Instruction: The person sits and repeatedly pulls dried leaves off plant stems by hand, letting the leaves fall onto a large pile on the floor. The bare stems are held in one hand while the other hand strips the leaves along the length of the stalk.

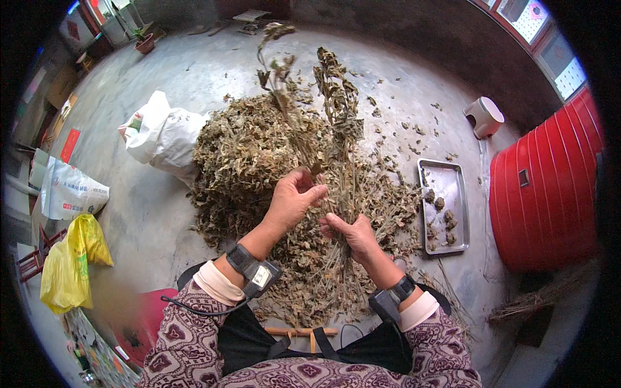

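Observation:
My left hand (295, 198) has its thumb and fingers closed around a thin dried plant stalk (292, 114), which rises blurred above it with withered leaves at the top. Just to the right and a little lower, my right hand (358, 236) grips a bundle of dried leafy stalks (339, 104). The bundle stands nearly upright, its bare stem ends reaching below the fist. Under and behind both hands spreads a large heap of dried leaves (237, 150) on the concrete floor. Each wrist wears a strapped black device.
A metal tray (465, 208) with several dark clumps lies to the right, beside a large red ribbed container (543, 189). Behind it is a plastic stool (486, 116). A white sack (170, 133) leans at the heap's left. Yellow bags (68, 276) are farther left.

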The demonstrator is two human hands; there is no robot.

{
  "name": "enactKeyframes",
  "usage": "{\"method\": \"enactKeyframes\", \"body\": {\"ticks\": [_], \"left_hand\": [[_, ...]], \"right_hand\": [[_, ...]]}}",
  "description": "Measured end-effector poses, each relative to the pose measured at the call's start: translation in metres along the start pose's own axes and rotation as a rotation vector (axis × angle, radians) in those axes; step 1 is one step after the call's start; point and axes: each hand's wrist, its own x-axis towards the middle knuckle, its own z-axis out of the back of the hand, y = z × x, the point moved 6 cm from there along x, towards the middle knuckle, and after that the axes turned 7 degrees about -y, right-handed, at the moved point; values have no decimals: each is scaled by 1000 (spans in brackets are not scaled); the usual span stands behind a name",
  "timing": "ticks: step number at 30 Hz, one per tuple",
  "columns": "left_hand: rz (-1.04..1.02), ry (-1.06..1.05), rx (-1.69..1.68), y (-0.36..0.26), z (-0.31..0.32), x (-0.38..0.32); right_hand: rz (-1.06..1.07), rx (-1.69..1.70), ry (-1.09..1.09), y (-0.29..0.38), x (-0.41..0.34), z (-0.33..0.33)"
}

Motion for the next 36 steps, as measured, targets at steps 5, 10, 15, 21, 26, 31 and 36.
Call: {"method": "enactKeyframes", "body": {"ticks": [5, 10, 15, 21, 26, 31, 36], "left_hand": [[57, 30, -165, 6, -3, -1], [66, 26, -148, 5, -3, 0], [105, 27, -246, 10, -5, -2], [94, -8, -293, 12, -5, -1], [68, -36, -261, 13, -3, 2], [99, -84, -115, 17, 8, 6], [-19, -255, -55, 1, 30, 15]], "right_hand": [[31, 18, 12, 3, 0, 3], [54, 78, -38, 1, 5, 8], [34, 106, -64, 0, 4, 11], [35, 70, -73, 0, 3, 11], [15, 3, -42, -5, 5, 10], [26, 9, -95, -8, 5, 8], [19, -29, -153, -10, 4, 14]]}}
